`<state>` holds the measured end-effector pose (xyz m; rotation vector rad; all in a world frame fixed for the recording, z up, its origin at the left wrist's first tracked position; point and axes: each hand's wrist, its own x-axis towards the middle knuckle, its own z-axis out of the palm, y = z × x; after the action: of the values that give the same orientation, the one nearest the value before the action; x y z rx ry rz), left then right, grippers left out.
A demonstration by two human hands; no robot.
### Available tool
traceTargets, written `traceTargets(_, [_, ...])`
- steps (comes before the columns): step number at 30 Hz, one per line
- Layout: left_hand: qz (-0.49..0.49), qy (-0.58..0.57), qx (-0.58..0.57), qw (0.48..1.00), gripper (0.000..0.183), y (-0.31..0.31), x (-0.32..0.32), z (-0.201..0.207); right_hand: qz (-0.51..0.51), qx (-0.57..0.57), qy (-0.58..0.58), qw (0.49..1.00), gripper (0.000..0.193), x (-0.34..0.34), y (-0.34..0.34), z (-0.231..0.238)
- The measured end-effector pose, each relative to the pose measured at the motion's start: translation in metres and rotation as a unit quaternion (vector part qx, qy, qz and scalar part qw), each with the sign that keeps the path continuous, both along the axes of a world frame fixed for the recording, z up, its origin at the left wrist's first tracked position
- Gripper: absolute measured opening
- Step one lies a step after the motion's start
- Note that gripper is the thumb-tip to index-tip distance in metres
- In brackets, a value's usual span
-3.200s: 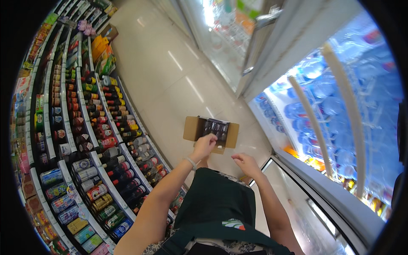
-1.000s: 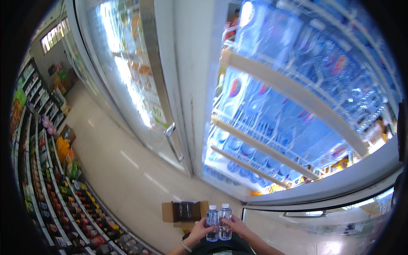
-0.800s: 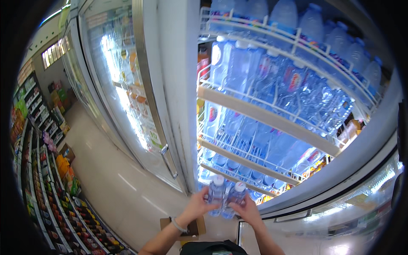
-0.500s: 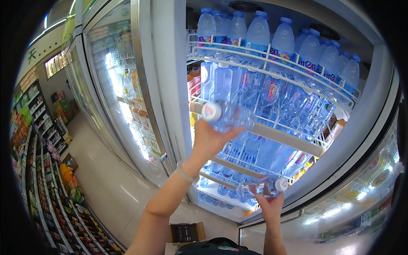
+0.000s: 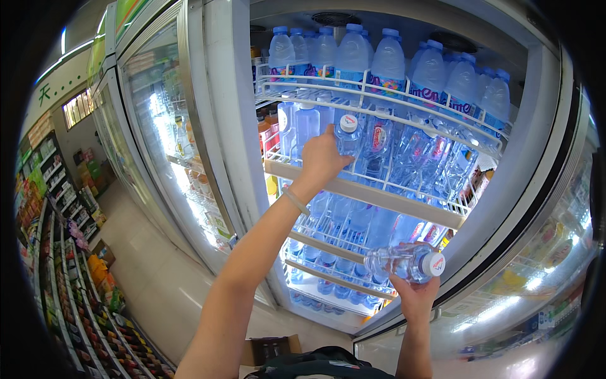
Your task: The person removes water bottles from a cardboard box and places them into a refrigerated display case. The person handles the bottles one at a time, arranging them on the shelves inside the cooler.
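Observation:
My left hand (image 5: pixel 323 156) reaches into the lit fridge at the second shelf. Its thumb and fingers are closed around a clear water bottle with a white cap (image 5: pixel 349 124); the bottle stands upright in the row, beside other clear bottles with red labels (image 5: pixel 379 140). Lower down on the right, outside the shelves, my right hand (image 5: pixel 416 295) grips another clear water bottle (image 5: pixel 404 260). That one is tilted almost level, its white cap pointing right.
Blue-capped bottles (image 5: pixel 352 57) fill the top shelf behind a white wire rail (image 5: pixel 391 115). More bottles stand on lower shelves. An open glass door (image 5: pixel 505 297) lies at right, a closed one (image 5: pixel 167 126) at left. An open cardboard box (image 5: pixel 293 344) sits on the floor below.
My left hand has moved its bottle from in front of the shelf into the second-shelf row, turning it upright. My right hand has shifted slightly right and up with its bottle.

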<state>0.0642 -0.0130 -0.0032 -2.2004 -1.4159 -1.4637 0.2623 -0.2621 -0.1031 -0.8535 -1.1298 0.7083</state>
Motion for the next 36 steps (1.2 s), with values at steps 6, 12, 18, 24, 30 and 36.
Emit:
traceTargets(6, [0.007, 0.034, -0.044, 0.998, 0.095, 0.023, 0.021, 0.009, -0.123, 0.077, -0.15, 0.978, 0.073, 0.016, 0.033, 0.028])
traceTargets(12, [0.006, 0.038, -0.121, 0.992, 0.099, 0.036, 0.022, 0.023, -0.091, 0.17, -0.134, 0.972, 0.065, -0.017, 0.08, 0.078])
traceTargets(18, [-0.12, -0.137, 0.079, 0.98, 0.061, 0.013, -0.007, -0.006, -0.056, 0.242, -0.148, 0.957, 0.067, -0.049, 0.144, 0.095])
traceTargets(24, [-0.181, -0.271, -0.008, 0.946, 0.035, -0.085, -0.05, -0.108, -0.142, 0.172, -0.34, 0.914, 0.068, -0.07, 0.171, 0.094])
traceTargets(30, [-0.156, -0.377, -0.163, 0.898, 0.032, -0.142, -0.101, -0.267, -0.297, 0.105, -0.49, 0.813, 0.077, -0.089, 0.223, 0.098])
traceTargets(36, [-0.053, -0.472, -0.275, 0.836, 0.027, -0.226, -0.133, -0.403, -0.303, 0.098, -0.484, 0.815, 0.079, -0.072, 0.252, 0.108])
